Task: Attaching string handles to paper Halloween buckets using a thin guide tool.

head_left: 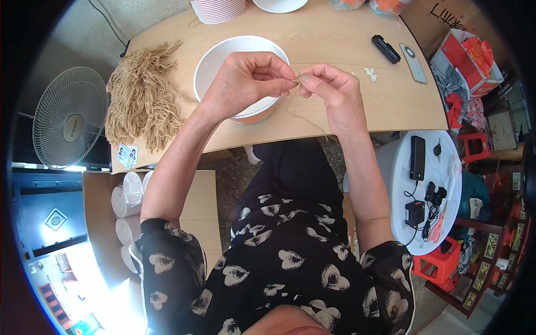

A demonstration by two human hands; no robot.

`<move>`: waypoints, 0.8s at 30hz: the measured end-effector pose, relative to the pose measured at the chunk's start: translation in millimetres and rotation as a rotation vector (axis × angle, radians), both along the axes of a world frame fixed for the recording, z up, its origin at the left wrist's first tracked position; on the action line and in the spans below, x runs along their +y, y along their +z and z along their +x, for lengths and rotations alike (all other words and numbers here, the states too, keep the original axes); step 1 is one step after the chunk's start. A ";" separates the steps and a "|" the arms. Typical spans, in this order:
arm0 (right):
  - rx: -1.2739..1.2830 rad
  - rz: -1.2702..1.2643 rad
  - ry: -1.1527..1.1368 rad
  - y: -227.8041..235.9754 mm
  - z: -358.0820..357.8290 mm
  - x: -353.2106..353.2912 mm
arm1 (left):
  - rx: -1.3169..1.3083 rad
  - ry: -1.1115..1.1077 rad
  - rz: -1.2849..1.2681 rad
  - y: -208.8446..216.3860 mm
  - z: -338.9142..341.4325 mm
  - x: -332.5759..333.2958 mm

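My left hand (243, 81) and my right hand (336, 97) meet fingertip to fingertip above the table, each in a pinch. Between them is a thin tan string (306, 119), whose loose length trails down onto the table's front edge. What the fingertips cover is too small to make out. Under my left hand stands a round white tub (207, 70) with orange on its outer side. A thick heap of tan strings (146, 97) lies left of the tub. Several small white bits (370, 74) are on the wood beside my right hand.
On the table (335, 33) lie a black folding object (386, 49), a phone (413, 63) and cards (127, 156); stacked tubs (219, 10) stand behind. A fan (71, 120) is at left. Cables and pink scissors (438, 228) rest on a white surface (403, 209) at right.
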State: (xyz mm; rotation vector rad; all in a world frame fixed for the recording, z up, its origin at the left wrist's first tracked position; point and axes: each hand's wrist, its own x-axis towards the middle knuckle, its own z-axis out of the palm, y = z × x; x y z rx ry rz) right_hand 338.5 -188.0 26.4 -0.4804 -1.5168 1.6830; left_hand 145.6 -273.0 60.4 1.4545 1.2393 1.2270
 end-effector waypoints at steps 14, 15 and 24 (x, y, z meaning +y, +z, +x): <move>0.111 -0.225 0.030 -4.8 -2.3 1.0 | 0.072 0.006 -0.063 6.7 3.8 -1.5; 0.119 -0.223 0.029 -5.3 -2.6 1.1 | 0.073 0.008 -0.055 5.8 3.5 -0.8; 0.106 -0.260 0.015 -2.7 -2.6 -6.3 | 0.130 0.055 -0.016 0.9 6.7 3.6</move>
